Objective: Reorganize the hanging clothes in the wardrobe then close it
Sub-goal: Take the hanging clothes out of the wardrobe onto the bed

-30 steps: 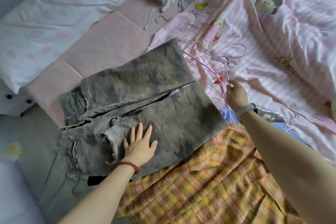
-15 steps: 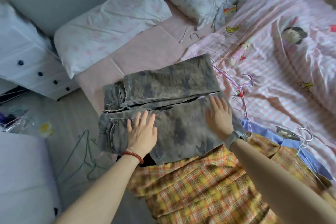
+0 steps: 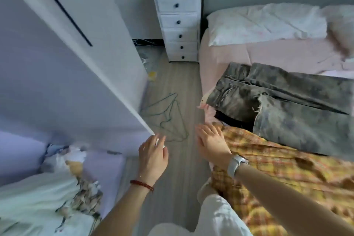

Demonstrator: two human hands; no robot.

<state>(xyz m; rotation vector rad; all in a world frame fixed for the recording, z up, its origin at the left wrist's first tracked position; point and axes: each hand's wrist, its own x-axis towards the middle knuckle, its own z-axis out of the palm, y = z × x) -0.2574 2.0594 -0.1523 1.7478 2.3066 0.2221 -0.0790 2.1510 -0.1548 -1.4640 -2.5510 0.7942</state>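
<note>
Nothing is held in either hand. The left hand is spread with fingers relaxed, its fingertips at or just beside the lower corner of the open wardrobe door; whether contact is made cannot be told through the blur. The right hand is likewise loose and empty, placed above the edge of the yellow plaid garment, which is spread over the bed. Beyond it the folded grey jeans are laid on the bed, partly over the plaid cloth. Green wire hangers are scattered on the floor between door and bed, and pale clothes can be made out at the lower left, inside or beside the wardrobe.

The task is judged far from done, since garments are off the rail. If the door were swung shut from here, the clothes on the bed would be left out, and the loose hangers could be stepped on or caught under the door's edge
</note>
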